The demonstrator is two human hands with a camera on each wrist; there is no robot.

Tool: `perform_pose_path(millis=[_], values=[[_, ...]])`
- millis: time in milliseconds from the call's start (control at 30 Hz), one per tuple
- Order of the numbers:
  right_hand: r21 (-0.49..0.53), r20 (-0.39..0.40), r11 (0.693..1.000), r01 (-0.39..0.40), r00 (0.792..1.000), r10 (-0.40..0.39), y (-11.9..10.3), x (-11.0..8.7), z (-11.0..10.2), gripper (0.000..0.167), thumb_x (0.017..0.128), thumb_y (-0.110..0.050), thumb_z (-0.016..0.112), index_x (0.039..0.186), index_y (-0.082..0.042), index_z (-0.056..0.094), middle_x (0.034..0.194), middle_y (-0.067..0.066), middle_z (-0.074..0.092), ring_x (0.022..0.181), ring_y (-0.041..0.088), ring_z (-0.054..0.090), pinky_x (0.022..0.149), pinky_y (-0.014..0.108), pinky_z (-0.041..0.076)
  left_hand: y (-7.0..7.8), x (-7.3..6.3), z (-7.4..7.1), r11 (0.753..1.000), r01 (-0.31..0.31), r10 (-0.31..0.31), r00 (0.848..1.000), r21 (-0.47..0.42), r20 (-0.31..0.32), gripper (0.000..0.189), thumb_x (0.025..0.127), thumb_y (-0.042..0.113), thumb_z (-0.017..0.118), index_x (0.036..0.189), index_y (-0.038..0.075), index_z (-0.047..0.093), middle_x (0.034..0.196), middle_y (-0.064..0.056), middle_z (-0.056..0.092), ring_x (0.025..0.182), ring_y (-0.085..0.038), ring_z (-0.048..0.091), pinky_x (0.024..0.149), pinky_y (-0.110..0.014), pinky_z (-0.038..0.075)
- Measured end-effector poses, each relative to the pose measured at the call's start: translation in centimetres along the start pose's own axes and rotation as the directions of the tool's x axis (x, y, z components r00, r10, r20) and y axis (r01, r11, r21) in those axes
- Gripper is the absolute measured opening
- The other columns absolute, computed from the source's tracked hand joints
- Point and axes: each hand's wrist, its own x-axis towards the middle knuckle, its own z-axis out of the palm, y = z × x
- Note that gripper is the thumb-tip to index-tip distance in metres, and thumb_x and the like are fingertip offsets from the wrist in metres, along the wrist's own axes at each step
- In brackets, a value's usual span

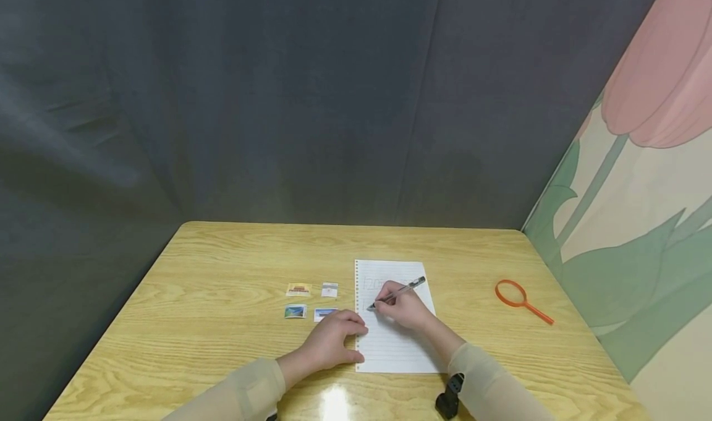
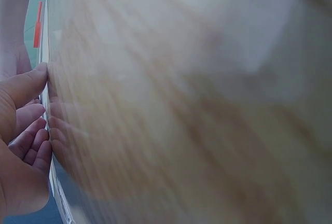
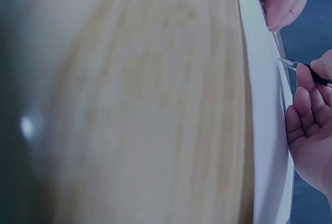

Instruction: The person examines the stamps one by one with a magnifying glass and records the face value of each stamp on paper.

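A lined sheet of paper with punched holes down its left side lies on the table. My right hand pinches a clear pen with a dark grip, its tip at the paper's upper left part. Faint writing shows near the top of the sheet. In the right wrist view the pen's metal tip meets the paper. My left hand rests at the sheet's left edge, fingertips and thumb touching it. Just beyond that hand lie several small stamp-like pictures, one partly covered by its fingers.
An orange-rimmed magnifying glass lies at the right of the wooden table. A dark curtain hangs behind the table, and a wall with painted flowers stands on the right.
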Motion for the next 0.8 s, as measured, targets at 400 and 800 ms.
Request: perform_pose_path(millis=[400,800], values=[[0.036,-0.101,0.996,-0.088,0.991,0.091,0.07,0.06,-0.26,0.006,0.086,-0.003,0.07,0.087,-0.006,0.064,0.075,-0.002,0.063,0.06,0.01,0.054,0.051,0.018,0.043,0.07,-0.01,-0.06,1.0,0.005,-0.005,1.0,0.004,0.004,0.047,0.073,0.028,0.089,0.114,0.01,0.075,0.117,0.003,0.064,0.112,-0.017,0.057,0.1,-0.033,0.047],[-0.015,-0.089,0.997,-0.082,0.993,0.08,-0.15,0.09,0.14,0.007,0.085,-0.005,0.07,0.085,-0.009,0.065,0.072,-0.006,0.06,0.064,0.009,0.051,0.056,0.019,0.042,0.02,-0.01,-0.04,1.0,0.006,-0.006,1.0,0.013,0.005,0.048,0.073,0.029,0.088,0.114,0.01,0.075,0.117,0.003,0.064,0.112,-0.016,0.057,0.101,-0.033,0.046]])
